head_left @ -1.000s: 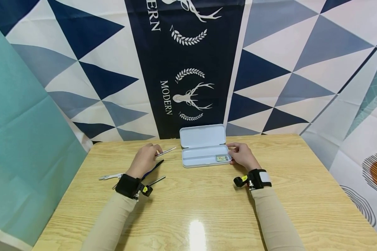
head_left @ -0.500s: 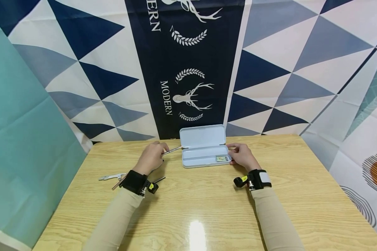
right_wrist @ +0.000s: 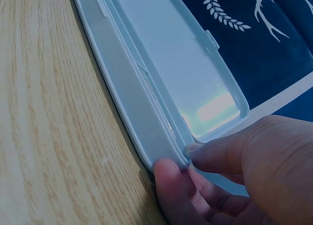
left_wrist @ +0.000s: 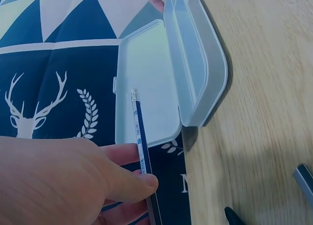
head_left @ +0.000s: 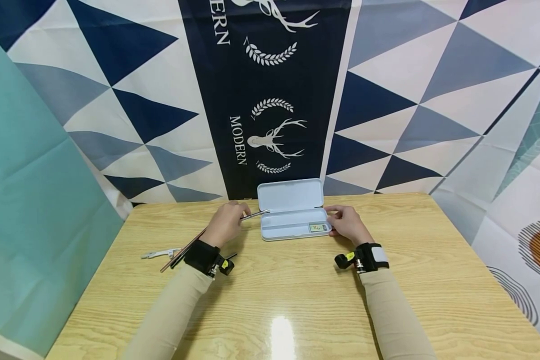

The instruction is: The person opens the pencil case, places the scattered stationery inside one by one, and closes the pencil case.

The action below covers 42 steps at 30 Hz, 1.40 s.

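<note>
A pale blue pencil case stands with its lid raised at the back of the table. In its right-hand compartment sits a small yellow-green rectangular piece. My left hand pinches a dark pencil with white lettering between thumb and fingers. The pencil's eraser end points at the case, level with its left corner in the head view; whether they touch I cannot tell. At the case's right end, my right hand grips the wall, thumb inside and fingers outside.
Left of the left wrist lie a white drawing compass, a brown stick and a dark pen-like stick. A grey rod tip shows near that hand. A patterned cloth hangs directly behind the case.
My left hand has moved right with the pencil, bringing its eraser end to the case's left corner. The right hand and the case have stayed still.
</note>
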Motion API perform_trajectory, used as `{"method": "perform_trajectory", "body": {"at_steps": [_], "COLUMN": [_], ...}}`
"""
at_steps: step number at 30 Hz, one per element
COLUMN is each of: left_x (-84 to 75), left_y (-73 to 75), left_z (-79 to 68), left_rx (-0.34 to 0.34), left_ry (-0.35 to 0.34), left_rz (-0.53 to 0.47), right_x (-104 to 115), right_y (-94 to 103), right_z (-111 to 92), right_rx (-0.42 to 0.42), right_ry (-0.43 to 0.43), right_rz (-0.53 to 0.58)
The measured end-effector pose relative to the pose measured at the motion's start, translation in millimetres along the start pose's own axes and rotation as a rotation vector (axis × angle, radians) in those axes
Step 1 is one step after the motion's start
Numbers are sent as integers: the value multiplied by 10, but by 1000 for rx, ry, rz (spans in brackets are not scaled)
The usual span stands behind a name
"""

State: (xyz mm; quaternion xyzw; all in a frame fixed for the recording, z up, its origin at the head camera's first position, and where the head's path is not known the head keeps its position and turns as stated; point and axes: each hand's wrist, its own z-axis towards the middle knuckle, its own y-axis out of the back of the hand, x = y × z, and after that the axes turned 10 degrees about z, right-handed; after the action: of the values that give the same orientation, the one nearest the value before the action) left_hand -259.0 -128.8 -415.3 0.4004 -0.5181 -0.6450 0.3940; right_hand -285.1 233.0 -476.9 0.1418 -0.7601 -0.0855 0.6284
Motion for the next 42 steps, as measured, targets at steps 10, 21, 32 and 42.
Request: {"method": "perform_trajectory", "body": {"at_steps": [10,21,32,42], "left_x": [388,254,-69,-295], "left_y": [-851,-917,-625,-549], "left_z": [461,607,554,592], "left_rx": [-101,-52,-63,-49], "left_ry": [-89,-90,-110,-134], "left_rz": [4,-18,7,4], "right_x": [2,-1,8,-1], "right_y": [-4,-17,-9,0], "right_z": [-22,-4,-18,-9], "right_rx": [2,8,2,-7], "right_ry": [2,9,22,8], "right_rz": [10,26,-2,-9]}}
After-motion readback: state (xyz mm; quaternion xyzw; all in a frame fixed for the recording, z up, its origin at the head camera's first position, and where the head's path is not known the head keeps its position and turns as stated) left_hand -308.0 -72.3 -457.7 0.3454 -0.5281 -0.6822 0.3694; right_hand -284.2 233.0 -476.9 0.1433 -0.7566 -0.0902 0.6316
